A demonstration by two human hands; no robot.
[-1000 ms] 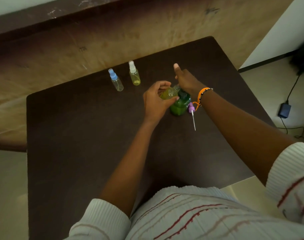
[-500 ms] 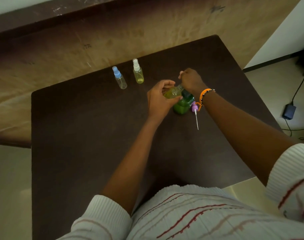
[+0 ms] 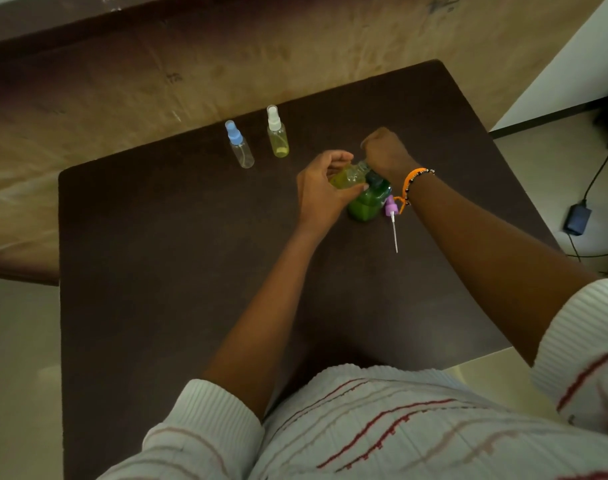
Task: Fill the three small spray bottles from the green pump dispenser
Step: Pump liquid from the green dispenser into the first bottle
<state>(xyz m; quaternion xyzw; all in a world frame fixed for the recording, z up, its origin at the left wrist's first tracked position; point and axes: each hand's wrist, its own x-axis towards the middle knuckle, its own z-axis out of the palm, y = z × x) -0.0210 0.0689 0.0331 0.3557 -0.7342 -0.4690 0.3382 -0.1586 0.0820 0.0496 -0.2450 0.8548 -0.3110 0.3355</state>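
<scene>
My left hand [image 3: 321, 194] holds an uncapped small spray bottle [image 3: 347, 176] with yellow-green liquid, tilted with its neck against the top of the green pump dispenser [image 3: 368, 202]. My right hand [image 3: 385, 152] is curled over the dispenser's pump head, which it hides. The bottle's purple spray cap [image 3: 390, 206] with its white dip tube lies on the table right of the dispenser. Two more small spray bottles stand at the back: a blue-capped one [image 3: 239, 145], nearly clear, and a white-capped one [image 3: 277, 133] with yellow liquid.
All of this is on a dark brown table [image 3: 157, 254]. A tan floor runs behind it. A black power adapter [image 3: 578, 220] with its cable lies on the floor at the right.
My right hand, open with fingers stretched a second ago, has curled down over the pump head. My left hand keeps the small bottle at the dispenser.
</scene>
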